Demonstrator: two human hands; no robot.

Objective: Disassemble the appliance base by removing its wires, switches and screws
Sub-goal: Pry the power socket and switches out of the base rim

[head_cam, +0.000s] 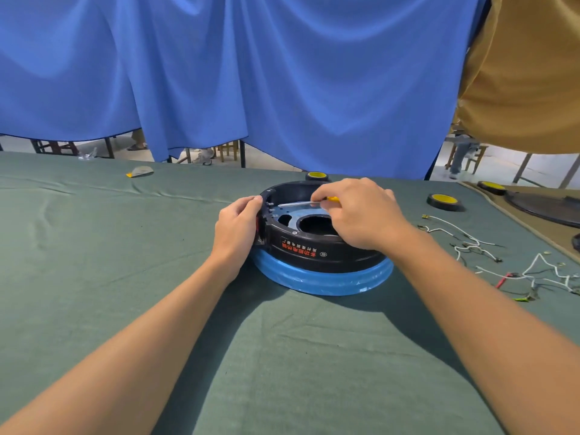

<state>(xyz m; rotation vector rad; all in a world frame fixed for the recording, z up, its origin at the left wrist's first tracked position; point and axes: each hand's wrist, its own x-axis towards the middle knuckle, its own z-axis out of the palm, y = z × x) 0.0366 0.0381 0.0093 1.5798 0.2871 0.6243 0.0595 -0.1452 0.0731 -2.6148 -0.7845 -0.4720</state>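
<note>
In the head view, the appliance base, a round black housing with a blue band under it, sat on the green-covered table just ahead of the person, a little right of centre. The left hand gripped the base's left edge, fingers curled over the rim, and appeared to be steadying it. The right hand was curled over the far side of the housing and held a screwdriver by its yellow handle. The metal shaft lay nearly level and pointed left, its tip near the fittings on the inner left wall, close to the left fingertips. Whether the tip was seated in a screw head could not be told.

A tangle of loose wires lay on the table well to the right, apart from the base, so the wiring step looked largely done. The step in hand seemed to be undoing a screw at the left wall, perhaps one holding a switch.

The next move would call for firm pressure along the shaft while turning, with the left hand bracing the housing against sliding on the cloth.
</note>
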